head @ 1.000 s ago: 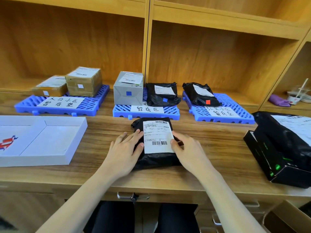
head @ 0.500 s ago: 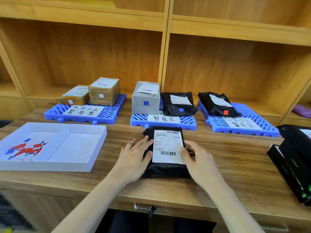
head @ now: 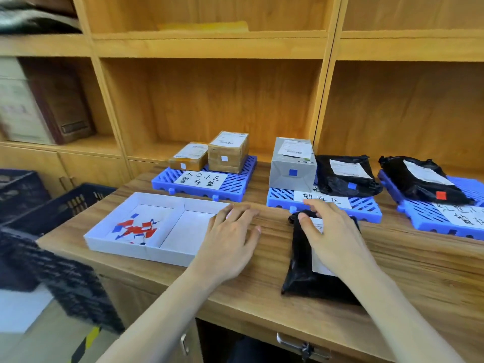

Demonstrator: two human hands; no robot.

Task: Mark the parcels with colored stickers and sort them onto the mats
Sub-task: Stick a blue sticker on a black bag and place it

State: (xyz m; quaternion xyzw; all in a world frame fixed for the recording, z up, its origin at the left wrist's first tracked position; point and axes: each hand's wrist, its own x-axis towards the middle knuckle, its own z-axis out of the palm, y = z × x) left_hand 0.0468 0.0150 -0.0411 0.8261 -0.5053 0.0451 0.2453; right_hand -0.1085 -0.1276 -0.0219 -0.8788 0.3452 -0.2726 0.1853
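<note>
My right hand (head: 337,239) lies on the black parcel (head: 301,271) in front of me on the wooden surface (head: 419,279), fingers spread wide and flat over its white label, thumb at the label's left edge; it presses rather than grips. My left hand (head: 230,237) is off the parcel, fingers straight and loosely spread, holding nothing, its fingertips near the right rim of the white tray (head: 136,244). I cannot tell whether that hand touches the surface or hovers just above it.

The tray sits to my left on the surface and has two compartments; the left one holds a scatter of red and blue stickers (head: 136,227).

Three blue mats line the back of the surface, each with a handwritten paper sign. The left mat (head: 235,186) carries two brown boxes (head: 227,151), each with a white sticker on its front. The middle mat (head: 366,209) carries a grey box (head: 292,163) and a black bag (head: 345,176), both marked with a blue sticker. The right mat (head: 429,221) carries another black bag (head: 419,179) with a red sticker.

The parcel under my hand lies just in front of the middle mat, its far end close to the mat's edge, and shows no sticker that I can see. Dark crates (head: 52,231) stand on the floor to the left, blurred.
</note>
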